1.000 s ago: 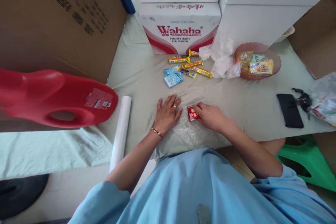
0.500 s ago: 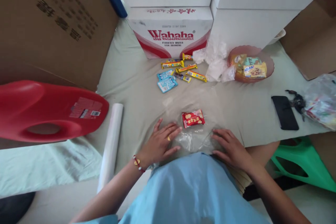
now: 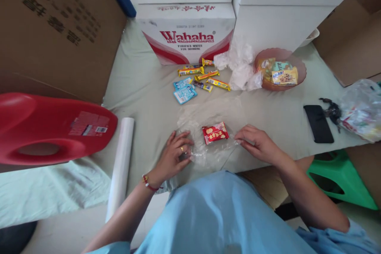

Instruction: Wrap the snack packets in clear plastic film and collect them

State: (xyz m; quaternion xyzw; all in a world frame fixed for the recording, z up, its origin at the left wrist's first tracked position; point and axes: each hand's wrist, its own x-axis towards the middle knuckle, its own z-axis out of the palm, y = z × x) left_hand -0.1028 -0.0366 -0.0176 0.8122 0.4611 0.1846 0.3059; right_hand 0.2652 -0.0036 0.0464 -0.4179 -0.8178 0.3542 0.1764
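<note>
A small red snack packet [image 3: 214, 133] lies on a sheet of clear plastic wrap [image 3: 208, 117] spread over the pale cloth. My left hand [image 3: 174, 155] pinches the wrap's near left edge, fingers curled. On the other side of the packet, my right hand [image 3: 257, 143] pinches the wrap's near right edge. Neither hand touches the packet. A white roll of wrap [image 3: 120, 166] lies to the left of my left hand.
Yellow and blue snack packets [image 3: 198, 81] lie further back, before a Wahaha carton [image 3: 187, 33]. Crumpled plastic [image 3: 239, 65] and a pink bowl [image 3: 299, 77] of snacks sit right of them. A black phone [image 3: 318, 123], a bag [image 3: 360, 109], a red jug [image 3: 50, 127] and cardboard boxes [image 3: 53, 27] surround the area.
One second ago my right hand set the red packet on the wrap and my left hand lay flat. Both hands then drew back and now pinch the wrap's near edges.
</note>
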